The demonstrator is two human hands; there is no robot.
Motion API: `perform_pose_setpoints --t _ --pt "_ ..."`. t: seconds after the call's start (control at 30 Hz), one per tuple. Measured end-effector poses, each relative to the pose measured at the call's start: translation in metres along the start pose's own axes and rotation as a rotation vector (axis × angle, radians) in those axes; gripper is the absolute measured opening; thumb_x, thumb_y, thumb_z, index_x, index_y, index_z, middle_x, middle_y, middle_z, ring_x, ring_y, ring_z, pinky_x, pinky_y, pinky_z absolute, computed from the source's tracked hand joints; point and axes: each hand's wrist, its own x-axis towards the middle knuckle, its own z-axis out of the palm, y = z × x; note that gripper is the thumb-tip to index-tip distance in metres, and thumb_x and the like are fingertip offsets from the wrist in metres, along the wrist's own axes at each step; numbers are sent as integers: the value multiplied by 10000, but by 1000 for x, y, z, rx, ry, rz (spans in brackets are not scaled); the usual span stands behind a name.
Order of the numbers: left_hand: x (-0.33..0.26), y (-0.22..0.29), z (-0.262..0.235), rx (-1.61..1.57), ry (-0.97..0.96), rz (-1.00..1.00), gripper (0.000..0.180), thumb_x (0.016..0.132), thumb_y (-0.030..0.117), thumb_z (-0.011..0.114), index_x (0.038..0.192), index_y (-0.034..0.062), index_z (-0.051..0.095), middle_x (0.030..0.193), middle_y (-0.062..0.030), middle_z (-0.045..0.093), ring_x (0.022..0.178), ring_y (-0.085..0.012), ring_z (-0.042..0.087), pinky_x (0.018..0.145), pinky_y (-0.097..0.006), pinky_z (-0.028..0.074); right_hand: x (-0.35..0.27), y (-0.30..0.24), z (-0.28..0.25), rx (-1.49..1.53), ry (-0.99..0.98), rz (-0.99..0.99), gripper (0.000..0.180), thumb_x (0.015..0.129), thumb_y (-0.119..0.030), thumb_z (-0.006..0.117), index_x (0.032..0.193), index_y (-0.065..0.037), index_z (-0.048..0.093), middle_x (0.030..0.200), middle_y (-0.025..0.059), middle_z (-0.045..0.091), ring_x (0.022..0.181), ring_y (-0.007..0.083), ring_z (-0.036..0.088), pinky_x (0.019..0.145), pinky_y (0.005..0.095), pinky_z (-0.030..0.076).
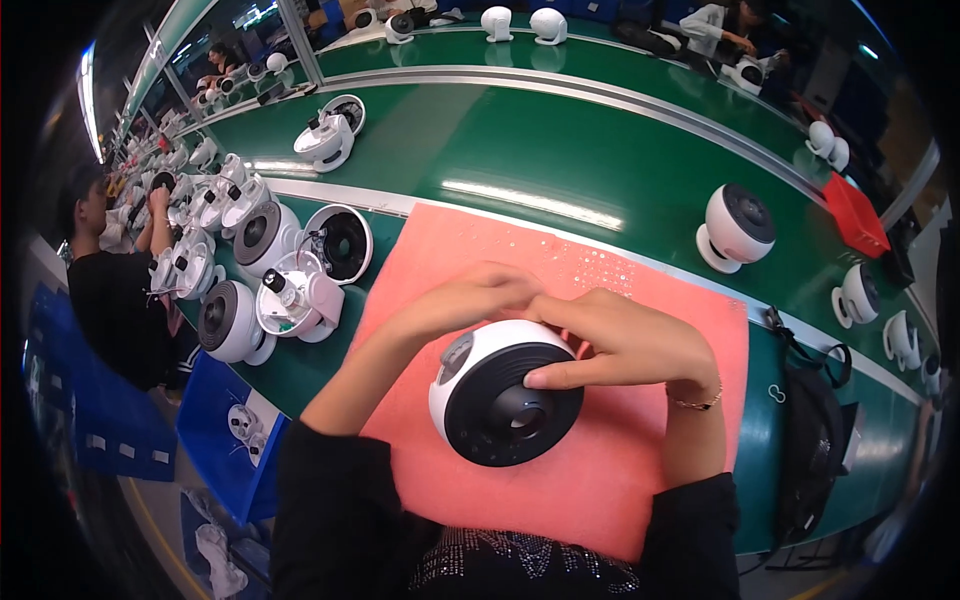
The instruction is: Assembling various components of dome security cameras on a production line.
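On the pink mat (400, 470) in front of me is a round white housing with a black ringed face (515, 405). Its black face is tilted up toward me. My right hand (630, 345) grips it from the upper right, thumb on the black face and fingers over the white back. Reaching in from the left, my left hand (480, 295) curls round the top rear of the housing. The left fingertips are hidden behind the housing and my right hand. Small shiny bits (600, 270), too small to name, dot the mat beyond my hands.
At left stand open white housings (300, 295) and closed units (232, 322), with a blue bin (225, 420) below. Another unit (738, 228) stands on the green conveyor belt (480, 130). At right are a black bag (810, 440) and red tray (855, 215). A co-worker (110, 260) sits left.
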Motion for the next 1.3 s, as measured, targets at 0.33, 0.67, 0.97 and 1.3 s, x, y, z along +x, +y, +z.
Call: perform_pose_setpoints --t 0.33,0.67,0.97,1.3 --pt "-136 18 48 178 507 -98 299 723 175 719 851 -58 583 714 -155 645 773 -196 664 735 -322 539 5 -7 0 -52 25 83 405 716 -390 699 674 0 598 547 94 552 517 171 565 530 254 444" --pt "-145 2 37 319 568 22 460 825 363 574 1086 -16 575 1138 -272 543 1048 -372 557 884 -415 449 6 9 -2 122 22 74 338 706 -326 727 730 -13 603 563 36 531 515 94 497 495 226 390" --pt "-143 -45 65 365 317 227 656 856 550 386 1205 10 520 1407 -310 140 1324 -455 87 1054 -491 161 12 7 0 166 -37 114 361 680 -337 749 718 -15 590 548 51 529 509 96 516 489 225 393" --pt "-133 10 48 432 512 33 461 636 321 774 870 -52 640 699 -144 648 628 -202 662 606 -275 510 14 5 7 10 65 55 426 693 -397 725 633 -5 571 504 77 507 455 143 520 453 255 390"
